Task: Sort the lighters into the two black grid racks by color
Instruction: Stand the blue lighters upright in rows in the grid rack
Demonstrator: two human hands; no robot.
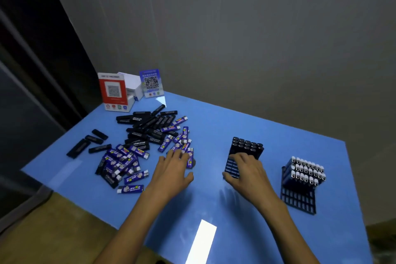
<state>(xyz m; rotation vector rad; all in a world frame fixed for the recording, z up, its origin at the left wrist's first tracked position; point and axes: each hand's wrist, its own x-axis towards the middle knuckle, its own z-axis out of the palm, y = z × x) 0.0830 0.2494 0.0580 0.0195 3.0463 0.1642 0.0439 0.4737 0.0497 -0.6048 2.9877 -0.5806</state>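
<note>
A person works at a blue table [267,126] with both bare hands out over it. The left hand [171,169] lies palm down with fingers spread and nearly straight, its fingertips resting on the near edge of a loose pile of lighters [145,141]; it grips nothing that can be seen, though a blue lighter [189,159] lies just under its fingertips. The right hand [246,169] rests on the near part of the left rack [232,169], fingers spread and slightly bent over the empty cells; whether it pinches a lighter cannot be told, since the palm hides that spot.

The pile sits on the left half of the table. Black lighters [147,123] fill its far side, lying flat and crossing one another, and a few more black ones [94,139] lie apart near the left edge. Blue lighters [120,163] with white ends cluster on the near side, and one blue lighter [130,189] lies alone at the near rim of the pile.

The left rack holds upright black lighters [247,146] in its far rows; its near rows are open. The right rack [299,199] stands well apart to the right, with upright blue lighters [306,170], silver tops up, in its far rows and bare cells near the person.

At the far left corner stand a red sign [113,92], a white box [134,85] and a blue sign [151,82], each sign bearing a square code. A grey wall [235,28] rises behind.
</note>
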